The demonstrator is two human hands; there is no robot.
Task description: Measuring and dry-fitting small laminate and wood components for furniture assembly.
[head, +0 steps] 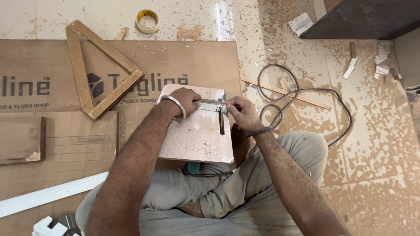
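Wooden triangle (98, 70), tape roll (147, 21) and black cable (302, 94) surround the slotted board (197, 131).

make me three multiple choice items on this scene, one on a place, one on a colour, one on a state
1. Where does the wooden triangle lie?
A. on the large brown board, left of the hands
B. on the person's lap
C. on the black cable

2. What colour is the cable on the floor?
A. red
B. black
C. white

3. How is the small pale strip held?
A. by the left hand alone
B. it lies untouched
C. between both hands over the slotted board

Key: 1 A, the triangle rests flat on the large board up left. 2 B, the looped cable is black against the dusty floor. 3 C, the left hand and the right hand each grip an end of it above the slotted board.
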